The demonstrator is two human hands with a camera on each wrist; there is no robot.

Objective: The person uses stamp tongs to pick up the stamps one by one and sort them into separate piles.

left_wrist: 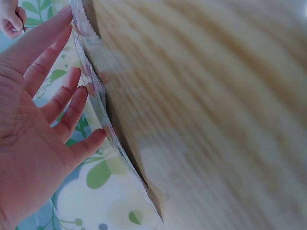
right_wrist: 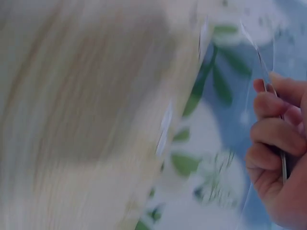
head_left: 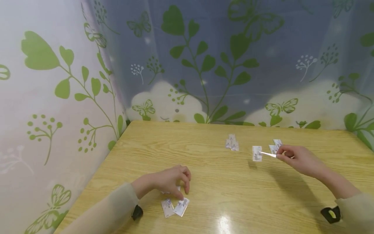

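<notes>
My right hand [head_left: 301, 159] pinches a pair of silver tweezers [head_left: 268, 154], also seen in the right wrist view as thin metal tweezers [right_wrist: 261, 62]. At their tips, in the head view, is a small flat clear-and-white packet [head_left: 256, 153]; a shadow lies apart below it, so it appears raised above the table. My left hand [head_left: 172, 180] is low over several similar packets [head_left: 181, 207] at the front left, partly covering one. In the left wrist view its fingers are spread and relaxed, with fingertips at the edge of the packets [left_wrist: 125, 155].
Three overlapping packets [head_left: 231, 143] lie toward the back of the wooden table [head_left: 204, 162]. Another small group of packets [head_left: 273, 149] lies just behind the right hand, partly hidden. A leaf-patterned curtain [head_left: 190, 65] stands along the table's back and left sides.
</notes>
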